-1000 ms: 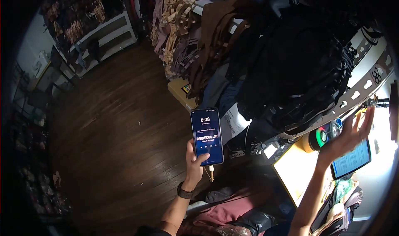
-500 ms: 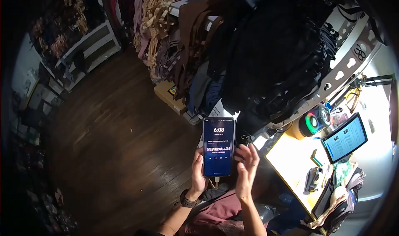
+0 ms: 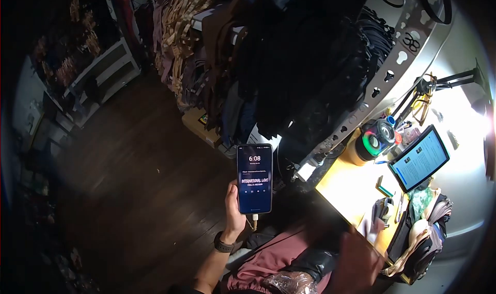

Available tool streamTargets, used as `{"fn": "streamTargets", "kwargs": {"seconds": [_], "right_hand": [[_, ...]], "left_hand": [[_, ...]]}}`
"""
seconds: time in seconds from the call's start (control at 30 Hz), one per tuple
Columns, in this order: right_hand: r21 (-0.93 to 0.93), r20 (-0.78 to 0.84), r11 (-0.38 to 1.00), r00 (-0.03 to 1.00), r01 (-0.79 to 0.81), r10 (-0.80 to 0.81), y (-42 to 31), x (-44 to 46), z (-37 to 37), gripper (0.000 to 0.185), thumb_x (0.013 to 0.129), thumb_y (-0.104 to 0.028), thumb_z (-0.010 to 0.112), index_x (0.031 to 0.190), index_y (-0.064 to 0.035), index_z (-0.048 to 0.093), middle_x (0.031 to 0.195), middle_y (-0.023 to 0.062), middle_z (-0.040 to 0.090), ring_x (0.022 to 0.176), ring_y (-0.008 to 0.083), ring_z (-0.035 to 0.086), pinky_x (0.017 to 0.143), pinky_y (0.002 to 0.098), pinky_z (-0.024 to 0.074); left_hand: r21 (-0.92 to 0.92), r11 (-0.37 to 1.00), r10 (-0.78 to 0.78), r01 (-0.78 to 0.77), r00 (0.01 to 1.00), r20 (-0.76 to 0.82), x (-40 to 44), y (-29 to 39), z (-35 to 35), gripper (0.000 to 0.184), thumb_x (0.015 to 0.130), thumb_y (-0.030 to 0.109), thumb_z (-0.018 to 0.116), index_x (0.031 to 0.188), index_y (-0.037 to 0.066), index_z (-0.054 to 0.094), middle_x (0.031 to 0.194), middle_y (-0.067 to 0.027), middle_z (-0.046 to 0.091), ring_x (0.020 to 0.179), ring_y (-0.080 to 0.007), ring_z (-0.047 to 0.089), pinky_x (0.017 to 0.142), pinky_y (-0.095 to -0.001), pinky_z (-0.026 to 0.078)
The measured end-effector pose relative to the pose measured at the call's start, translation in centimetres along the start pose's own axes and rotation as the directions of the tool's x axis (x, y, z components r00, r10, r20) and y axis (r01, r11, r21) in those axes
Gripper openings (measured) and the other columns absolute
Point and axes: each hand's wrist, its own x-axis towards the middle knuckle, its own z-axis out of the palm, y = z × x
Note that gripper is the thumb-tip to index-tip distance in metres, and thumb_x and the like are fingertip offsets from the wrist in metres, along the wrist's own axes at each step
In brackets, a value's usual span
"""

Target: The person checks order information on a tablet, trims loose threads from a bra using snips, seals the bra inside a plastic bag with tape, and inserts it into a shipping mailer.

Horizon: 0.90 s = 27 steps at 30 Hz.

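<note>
My left hand [image 3: 234, 206] is wrapped round a smartphone [image 3: 254, 176], held upright with its lit screen facing me. The screen reads 6:08 and shows music controls. A charging cable [image 3: 254, 220] is plugged into the phone's lower end. On my left wrist is a dark watch [image 3: 223, 243]. My right hand [image 3: 370, 223] is smeared by motion over the near edge of the lit table [image 3: 338, 188], beside a small grey and black object [image 3: 385, 210] whose kind I cannot make out. Its fingers are not clear.
A lit tablet [image 3: 421, 159] leans on the table near a round speaker [image 3: 375, 141] with coloured lights. Bundled fabric [image 3: 426, 227] hangs at the table's right edge. Dark clothes [image 3: 305, 66] hang ahead by a perforated metal upright [image 3: 382, 82]. A cardboard box [image 3: 201, 127] sits on the floor.
My right hand has left the phone's side and swung right to the table. The left hand still holds the phone. The view has turned, shifting most things slightly left.
</note>
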Motion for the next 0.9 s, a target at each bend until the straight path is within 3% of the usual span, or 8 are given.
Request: {"fn": "streamTargets", "kwargs": {"seconds": [0.03,0.07,0.1,0.23,0.33,0.5,0.67,0.9], "right_hand": [[-0.394,0.383,0.847,0.902,0.355,-0.200,-1.4,-1.4,1.0,0.039,0.091,-0.028,0.044,0.121,-0.0031,0.045,0.117,0.0213,0.046,0.110,0.0354,0.047,0.098,0.0443,0.0352],[-0.532,0.742,0.450,0.651,0.717,-0.159,-2.9,-2.8,2.1,0.032,0.087,-0.026,0.048,0.104,-0.0005,0.056,0.097,0.0212,0.056,0.094,0.0353,0.057,0.089,0.0441,0.0416],[-0.352,0.929,-0.030,0.353,0.935,0.108,-4.3,-4.3,3.4,0.030,0.082,-0.023,0.052,0.088,0.0020,0.068,0.076,0.0211,0.066,0.078,0.0351,0.066,0.080,0.0439,0.0479],[-0.577,0.672,-0.304,0.653,0.758,0.350,-1.3,-4.1,8.9,0.045,0.094,-0.032,0.039,0.102,0.0045,0.064,0.105,0.0222,0.062,0.106,0.0363,0.058,0.096,0.0452,0.0394],[-0.572,0.462,-0.354,0.647,0.740,0.606,0.3,-2.6,6.5,0.060,0.087,-0.038,0.050,0.134,-0.0027,0.038,0.141,0.0195,0.033,0.132,0.0348,0.029,0.108,0.0470,0.0200],[-0.591,0.553,-0.242,0.604,0.770,0.574,3.3,-0.7,4.0,0.072,0.077,-0.024,0.063,0.138,-0.0029,0.031,0.145,0.0190,0.024,0.135,0.0356,0.021,0.110,0.0474,0.0165],[-0.714,0.669,0.046,0.662,0.698,0.338,-1.8,-0.9,3.6,0.047,0.092,-0.031,0.037,0.110,0.0062,0.059,0.117,0.0221,0.057,0.114,0.0376,0.051,0.098,0.0453,0.0379],[-0.749,0.658,-0.065,0.728,0.660,-0.190,-6.2,-3.6,0.6,0.050,0.081,-0.030,0.039,0.055,0.0092,0.054,0.058,0.0241,0.059,0.052,0.0306,0.060,0.054,0.0372,0.0510]], "left_hand": [[0.010,1.000,-0.004,0.004,1.000,-0.001,0.1,-0.4,-0.3,0.033,0.097,0.031,0.031,0.109,0.005,0.047,0.101,-0.0032,0.055,0.094,-0.0078,0.053,0.085,-0.0253,0.041],[0.017,1.000,-0.011,0.011,1.000,0.000,0.1,-0.7,-0.5,0.032,0.098,0.030,0.031,0.108,0.006,0.048,0.099,-0.0027,0.055,0.093,-0.0076,0.053,0.084,-0.0252,0.041],[-0.007,0.999,-0.031,0.031,0.999,0.010,0.2,-0.7,-0.5,0.031,0.098,0.030,0.031,0.107,0.006,0.049,0.098,-0.0020,0.055,0.092,-0.0074,0.053,0.084,-0.0249,0.041],[0.058,0.998,-0.026,0.025,0.999,0.019,0.7,-1.3,-1.1,0.031,0.098,0.030,0.032,0.106,0.006,0.049,0.097,-0.0017,0.055,0.092,-0.0069,0.053,0.083,-0.0244,0.041],[0.050,0.998,-0.042,0.040,0.997,0.059,0.5,-1.1,-0.9,0.033,0.098,0.031,0.030,0.108,0.005,0.049,0.099,-0.0029,0.055,0.093,-0.0078,0.053,0.084,-0.0255,0.041],[0.029,0.999,-0.025,0.023,0.997,0.075,0.1,-1.3,0.0,0.034,0.098,0.031,0.029,0.110,0.005,0.048,0.101,-0.0036,0.055,0.095,-0.0095,0.054,0.086,-0.0272,0.041],[0.043,0.998,-0.056,0.050,0.989,0.138,0.2,-1.0,-0.2,0.040,0.097,0.037,0.030,0.114,0.005,0.047,0.108,-0.0066,0.057,0.101,-0.0143,0.054,0.090,-0.0306,0.041],[0.044,0.998,-0.054,0.048,0.990,0.132,1.1,-0.5,-1.6,0.039,0.097,0.036,0.030,0.114,0.005,0.047,0.109,-0.0074,0.056,0.103,-0.0142,0.053,0.090,-0.0304,0.041]]}}
